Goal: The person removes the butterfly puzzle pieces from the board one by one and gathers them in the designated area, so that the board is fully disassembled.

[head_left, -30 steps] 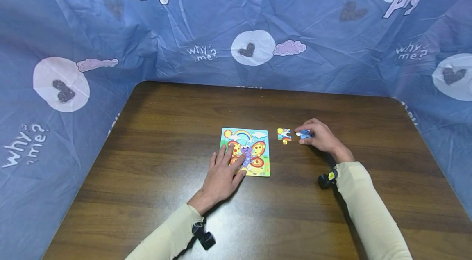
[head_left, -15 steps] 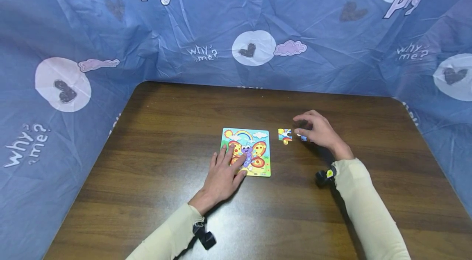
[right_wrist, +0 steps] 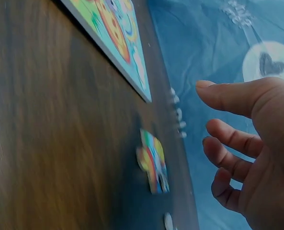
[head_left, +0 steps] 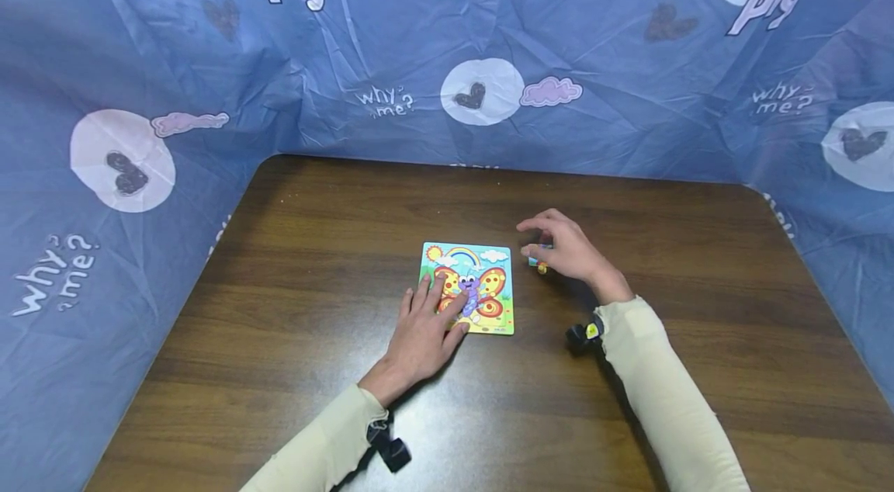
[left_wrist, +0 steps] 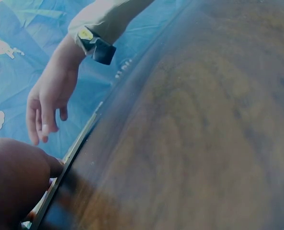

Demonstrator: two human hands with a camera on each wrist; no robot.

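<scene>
**Puzzle piece, right of the board, under the right hand**

Head view: butterfly puzzle board point(head_left: 491, 284), flat on the wooden table point(head_left: 314, 267), longer side running away from the person; left hand point(head_left: 421, 337), resting on its lower left part, fingers spread; puzzle piece point(head_left: 542, 268), one, beside the board's right edge and apart from it, tab toward the person, long axis not readable; right hand point(head_left: 564, 247), much the nearer, directly over the piece and partly covering it, thumb and fingers parted.

Left wrist view: board, nearly edge-on, beneath the left hand; right hand beyond, raised, fingers hanging loosely; piece not seen.

Right wrist view: right hand, grasping nothing, clear of the piece; pale rim point(right_wrist: 168, 221) at the bottom edge, too cropped to identify.
</scene>
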